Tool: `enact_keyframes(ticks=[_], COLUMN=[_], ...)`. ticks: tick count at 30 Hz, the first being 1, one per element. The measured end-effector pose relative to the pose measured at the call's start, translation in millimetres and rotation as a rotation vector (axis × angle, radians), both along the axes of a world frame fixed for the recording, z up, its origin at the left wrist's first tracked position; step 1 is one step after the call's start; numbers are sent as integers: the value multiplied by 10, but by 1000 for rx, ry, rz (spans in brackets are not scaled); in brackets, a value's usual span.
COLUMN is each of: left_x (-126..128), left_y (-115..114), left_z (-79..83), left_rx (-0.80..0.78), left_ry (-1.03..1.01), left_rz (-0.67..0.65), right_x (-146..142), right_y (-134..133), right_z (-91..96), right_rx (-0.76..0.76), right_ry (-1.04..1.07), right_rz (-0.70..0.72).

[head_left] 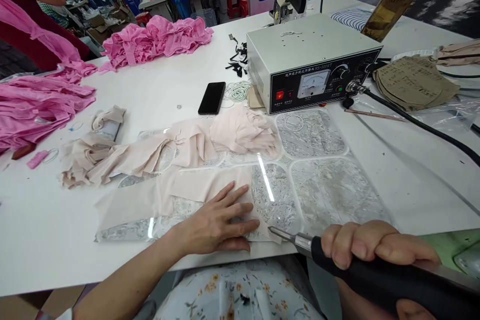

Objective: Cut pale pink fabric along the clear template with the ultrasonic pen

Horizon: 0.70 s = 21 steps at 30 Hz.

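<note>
My left hand point(221, 222) lies flat with spread fingers on a pale beige fabric strip point(210, 182), pressing it onto a clear, grey-patterned mat point(333, 187). In my right hand point(371, 245) is a black-handled ultrasonic welding gun point(337, 262), its fingers wrapped round the grip. The gun's pointed metal tip is at the strip's right corner, near the table's front edge; whether it touches the cloth I cannot tell. Behind my left hand, a heap of beige fabric pieces point(243, 132) spreads across the mat.
The welder's control box point(313, 65) stands at the back, with a black cable running right. A phone point(212, 98) lies left of it. Pink fabric point(157, 40) is piled far left, where a person in red stands. Brown pattern pieces point(414, 82) and a green-lidded bottle point(399, 0) are at right.
</note>
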State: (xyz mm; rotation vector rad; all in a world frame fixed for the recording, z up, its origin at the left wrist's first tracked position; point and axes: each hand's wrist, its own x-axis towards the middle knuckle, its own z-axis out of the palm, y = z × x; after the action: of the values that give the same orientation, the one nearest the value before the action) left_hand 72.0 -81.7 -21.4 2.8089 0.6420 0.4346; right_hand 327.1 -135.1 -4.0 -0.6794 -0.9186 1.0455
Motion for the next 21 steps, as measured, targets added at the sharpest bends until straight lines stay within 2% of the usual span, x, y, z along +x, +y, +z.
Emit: enact_keyframes(ticks=[6, 21], left_x=[4, -1], left_y=[-4, -11], left_z=[12, -8], left_rx=[-8, -11], left_ry=[9, 6], left_rz=[3, 0], right_x=[-70, -78], right_y=[69, 73], right_z=[91, 83], right_rx=[18, -59], right_ry=[-44, -92], right_rz=[-3, 23])
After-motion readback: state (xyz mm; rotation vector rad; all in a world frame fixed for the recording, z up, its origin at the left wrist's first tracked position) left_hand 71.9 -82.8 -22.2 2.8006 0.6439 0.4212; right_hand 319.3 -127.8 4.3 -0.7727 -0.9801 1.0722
